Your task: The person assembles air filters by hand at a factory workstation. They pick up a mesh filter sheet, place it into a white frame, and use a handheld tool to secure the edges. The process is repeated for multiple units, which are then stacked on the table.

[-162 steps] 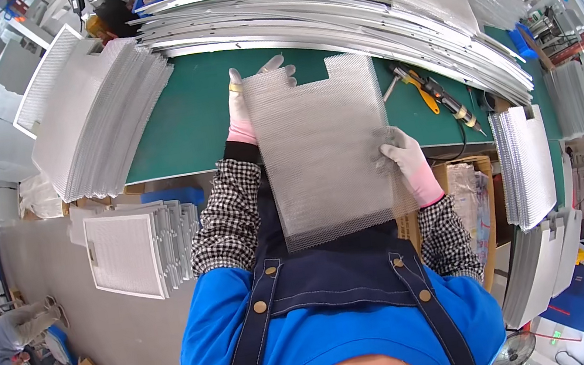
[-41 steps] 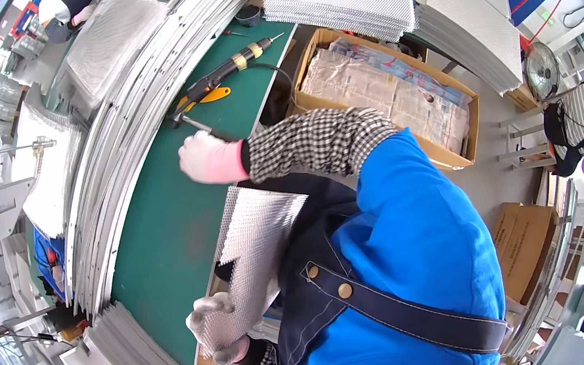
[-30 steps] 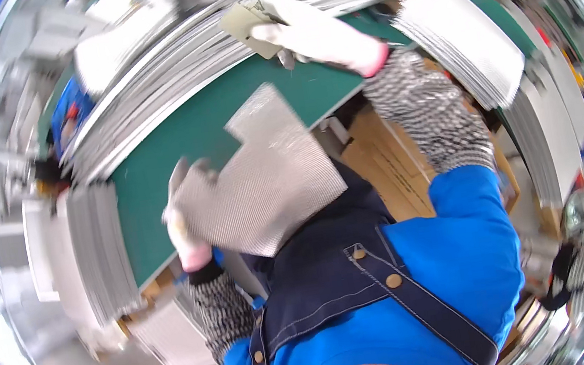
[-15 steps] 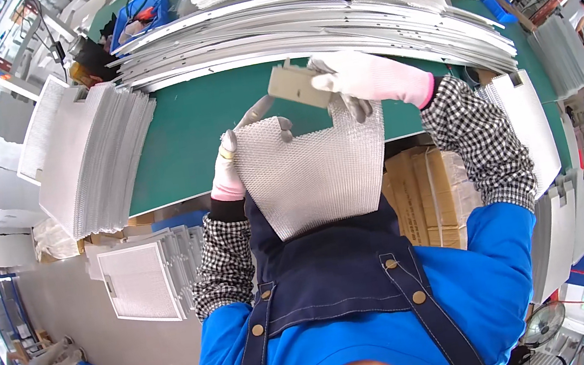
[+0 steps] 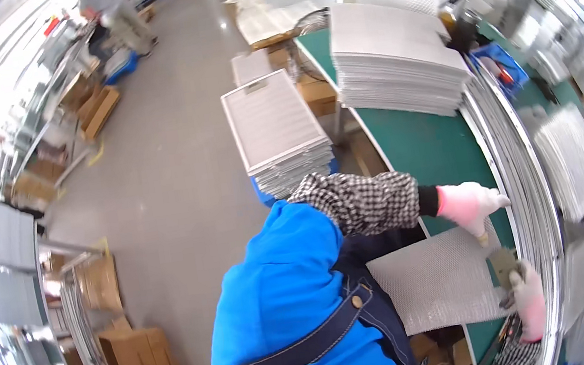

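The fingers of the right hand (image 5: 526,291) pinch a small grey-tan plate (image 5: 502,266). The mesh sheet (image 5: 433,282) lies just beside them, its corner at the left hand's (image 5: 467,206) half-curled fingers (their grip I cannot tell).

Two hands (image 5: 469,207), one mesh sheet (image 5: 433,282), seemingly one plate (image 5: 502,263).

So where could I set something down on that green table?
On the green tabletop, between the pale panel stack, the long metal strips and the left hand. It's crowded nearer the right hand, with the mesh sheet and beige plate.
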Demonstrator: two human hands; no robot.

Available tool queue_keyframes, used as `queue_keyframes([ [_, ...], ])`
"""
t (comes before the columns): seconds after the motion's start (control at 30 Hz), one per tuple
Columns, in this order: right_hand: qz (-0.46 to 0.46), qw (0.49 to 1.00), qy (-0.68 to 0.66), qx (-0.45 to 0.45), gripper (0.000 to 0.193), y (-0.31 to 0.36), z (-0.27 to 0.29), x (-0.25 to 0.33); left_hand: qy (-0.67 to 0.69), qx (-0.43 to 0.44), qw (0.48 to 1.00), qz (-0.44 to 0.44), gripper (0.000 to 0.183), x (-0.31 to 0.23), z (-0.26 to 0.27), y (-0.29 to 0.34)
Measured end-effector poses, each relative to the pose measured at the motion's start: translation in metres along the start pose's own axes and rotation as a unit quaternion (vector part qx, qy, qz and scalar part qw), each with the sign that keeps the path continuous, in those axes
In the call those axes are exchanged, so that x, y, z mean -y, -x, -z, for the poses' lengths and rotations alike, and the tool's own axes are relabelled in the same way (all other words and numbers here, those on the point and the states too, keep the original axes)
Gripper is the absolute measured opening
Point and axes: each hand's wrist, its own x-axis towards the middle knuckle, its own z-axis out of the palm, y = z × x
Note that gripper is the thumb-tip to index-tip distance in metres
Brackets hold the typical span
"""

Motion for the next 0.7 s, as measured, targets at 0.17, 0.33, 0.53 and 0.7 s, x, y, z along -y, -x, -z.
queue_keyframes([
  [0.17,-0.081,0.988,-0.121,0.045,0.016,-0.020,0.003,0.044,0.020,-0.043,0.999,-0.002,0.080,0.018,0.028,-0.013],
  [0.33,-0.071,0.991,-0.111,0.013,0.019,-0.027,0.002,0.040,-0.120,0.094,0.988,0.008,0.053,-0.007,-0.017,-0.041],
  [0.53,-0.092,0.980,-0.174,-0.024,0.023,-0.027,0.001,0.034,-0.078,0.104,0.991,0.033,0.027,0.006,-0.023,-0.051],
  [0.7,-0.079,0.996,-0.031,-0.015,0.025,-0.027,0.005,0.027,-0.057,0.101,0.993,0.007,0.031,0.009,-0.024,-0.051],
])
